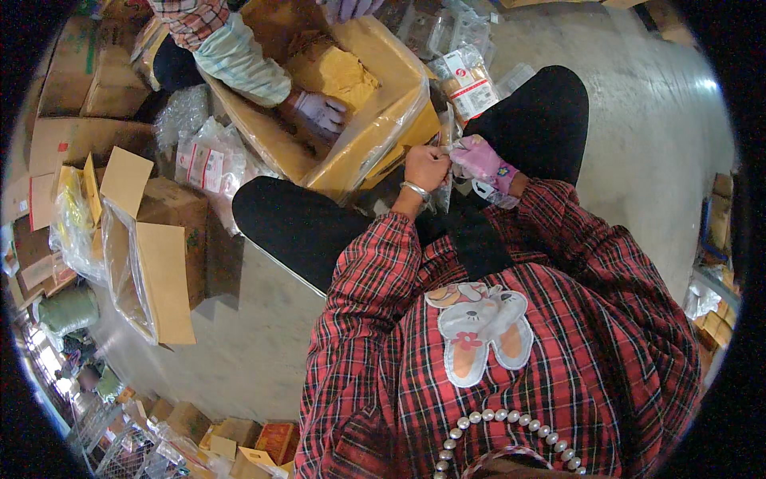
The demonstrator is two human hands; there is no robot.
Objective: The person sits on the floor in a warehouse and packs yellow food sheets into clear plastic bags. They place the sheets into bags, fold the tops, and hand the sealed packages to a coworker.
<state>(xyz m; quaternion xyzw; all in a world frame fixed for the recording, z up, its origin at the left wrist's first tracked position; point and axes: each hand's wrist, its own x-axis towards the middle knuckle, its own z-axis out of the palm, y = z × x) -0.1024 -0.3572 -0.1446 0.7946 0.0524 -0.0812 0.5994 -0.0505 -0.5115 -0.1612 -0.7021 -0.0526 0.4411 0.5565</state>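
My left hand (428, 170), bare with a silver bracelet at the wrist, is closed in a fist on a clear plastic bag (443, 196). My right hand (483, 160), in a pink glove, grips the same plastic right beside it. What the bag contains is hidden by my hands. Below the right glove shows a plastic piece with a hang hole (483, 190). Just beyond my hands stands an open carton (389, 132) lined with clear film, with crumpled yellow-brown paper (347, 78) inside. Another person's gloved hand (323, 114) reaches into it.
Labelled plastic packets (470, 87) lie by my right knee, and more packets (200, 164) lie beyond my left knee. An open, film-lined cardboard box (146, 257) sits on the concrete floor (251, 359) to the left. Stacked cartons (90, 143) stand at the far left.
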